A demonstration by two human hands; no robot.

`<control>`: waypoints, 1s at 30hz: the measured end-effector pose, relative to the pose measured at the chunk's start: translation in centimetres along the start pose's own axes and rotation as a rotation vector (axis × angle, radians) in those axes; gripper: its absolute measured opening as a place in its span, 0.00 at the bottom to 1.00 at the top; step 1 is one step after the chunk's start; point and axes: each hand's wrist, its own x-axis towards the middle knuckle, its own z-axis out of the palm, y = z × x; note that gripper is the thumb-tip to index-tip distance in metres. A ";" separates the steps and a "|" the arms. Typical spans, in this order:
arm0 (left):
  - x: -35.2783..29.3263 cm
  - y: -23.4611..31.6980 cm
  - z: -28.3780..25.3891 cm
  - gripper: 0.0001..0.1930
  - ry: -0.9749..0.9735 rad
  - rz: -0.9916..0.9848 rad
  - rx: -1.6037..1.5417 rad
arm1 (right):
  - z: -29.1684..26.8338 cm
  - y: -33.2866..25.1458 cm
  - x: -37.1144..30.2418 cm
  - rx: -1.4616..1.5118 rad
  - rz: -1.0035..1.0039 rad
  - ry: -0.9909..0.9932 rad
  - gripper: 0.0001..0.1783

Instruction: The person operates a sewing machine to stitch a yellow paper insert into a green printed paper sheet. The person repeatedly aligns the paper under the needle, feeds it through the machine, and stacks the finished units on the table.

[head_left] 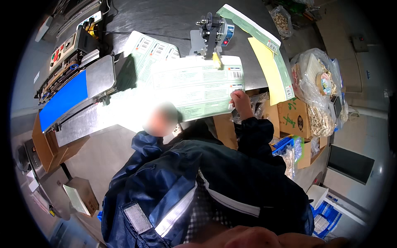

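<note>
A large pale green sheet of printed labels point(194, 89) with barcodes lies in front of me, its far edge under a small tabletop coding machine point(213, 37). The machine has a blue side panel and a yellow tip touching or just above the sheet. My right hand point(242, 102) is closed on the sheet's right edge, thumb and fingers pinching it. At its near left corner is my left hand point(160, 120), smeared by a round blur, so its fingers cannot be made out. Farther left, more label sheets point(144, 51) lie on the metal table point(153, 16).
A yellow sheet point(266, 70) and another green label sheet point(248, 25) lie at the table's right. On the left stands a sealing machine point(70, 53) with a blue bed point(66, 99). Cardboard boxes point(293, 118) and a filled clear bag point(318, 91) stand at right.
</note>
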 end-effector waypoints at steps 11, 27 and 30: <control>-0.2 -0.8 -0.2 0.10 0.025 0.009 -0.034 | 0.5 -0.9 0.0 -0.020 0.005 -0.045 0.08; -0.8 -3.5 1.3 0.10 0.127 0.063 -0.024 | 0.9 0.7 1.1 -0.085 0.020 -0.050 0.10; -0.6 -3.5 2.2 0.10 0.123 0.044 -0.025 | 0.0 3.2 3.3 -0.192 -0.018 -0.002 0.13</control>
